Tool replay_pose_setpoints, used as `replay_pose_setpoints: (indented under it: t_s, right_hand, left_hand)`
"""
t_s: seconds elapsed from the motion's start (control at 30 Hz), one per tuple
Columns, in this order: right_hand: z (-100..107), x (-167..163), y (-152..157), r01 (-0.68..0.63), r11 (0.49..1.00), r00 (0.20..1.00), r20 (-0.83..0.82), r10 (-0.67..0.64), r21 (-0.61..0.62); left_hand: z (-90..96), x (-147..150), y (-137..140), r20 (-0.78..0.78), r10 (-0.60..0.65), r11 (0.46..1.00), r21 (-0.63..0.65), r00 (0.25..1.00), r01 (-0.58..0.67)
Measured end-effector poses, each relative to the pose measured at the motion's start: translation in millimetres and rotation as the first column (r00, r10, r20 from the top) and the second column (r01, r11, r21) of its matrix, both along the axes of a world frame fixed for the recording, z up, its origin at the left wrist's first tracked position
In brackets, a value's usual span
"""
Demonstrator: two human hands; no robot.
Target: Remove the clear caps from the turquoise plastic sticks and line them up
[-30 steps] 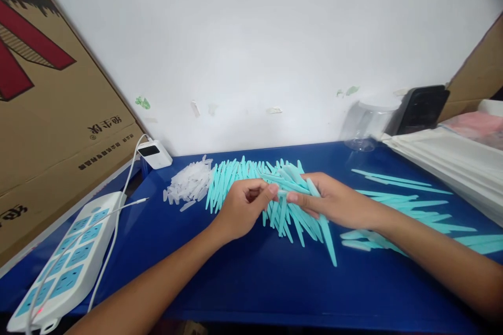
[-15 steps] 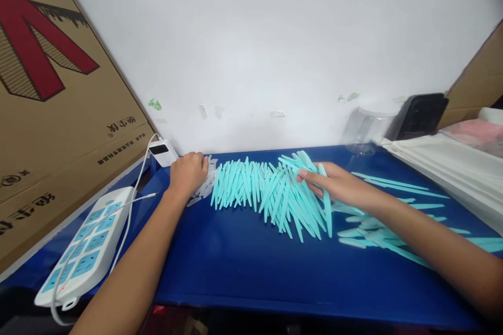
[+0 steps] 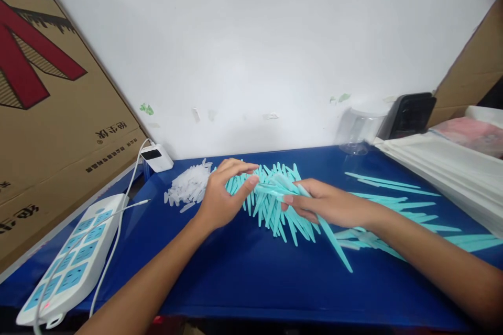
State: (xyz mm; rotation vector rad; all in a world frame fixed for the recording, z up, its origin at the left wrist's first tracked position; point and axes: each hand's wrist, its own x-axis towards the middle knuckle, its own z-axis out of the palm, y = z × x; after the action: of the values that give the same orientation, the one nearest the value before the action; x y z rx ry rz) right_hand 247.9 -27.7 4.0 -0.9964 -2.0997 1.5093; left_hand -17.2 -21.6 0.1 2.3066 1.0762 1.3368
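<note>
right hand (image 3: pixel 328 203) pinches one teal stick (image 3: pixel 320 220), its tip slanting toward the person | left hand (image 3: pixel 223 193) fingers loosely spread, touching the stick's far end | teal pile (image 3: pixel 271 193) under both hands | clear caps (image 3: pixel 188 186) beyond left hand | power strip (image 3: pixel 66 259) far left

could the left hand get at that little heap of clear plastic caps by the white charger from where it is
Probably yes. The left hand hovers just right of the heap of small clear plastic caps, with only bare blue tabletop between them. The pile of turquoise plastic sticks lies on its other side, so nothing blocks it.
</note>
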Motion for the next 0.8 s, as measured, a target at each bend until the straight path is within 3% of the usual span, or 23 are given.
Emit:
replay_pose_setpoints:
  t_s: [0.17, 0.27, 0.8]
  right_hand:
    - [1.2, -3.0, -9.1, -0.061, 0.994, 0.996, 0.058, 0.067, -0.086]
    - [3.3, -4.3, -12.5, -0.063, 0.993, 0.992, 0.103, 0.073, -0.095]
    - [2.4, -10.5, -14.4, -0.093, 0.983, 0.990, 0.091, 0.108, -0.157]
  left_hand:
    - [-4.9, 7.1, -6.4, 0.088, -0.158, 0.957, -0.232, 0.983, 0.175]
    - [-7.5, 7.9, -6.8, 0.093, -0.227, 0.920, -0.305, 0.969, 0.245]
    - [-5.8, 2.6, -2.4, 0.071, -0.258, 0.899, -0.347, 0.964, 0.266]
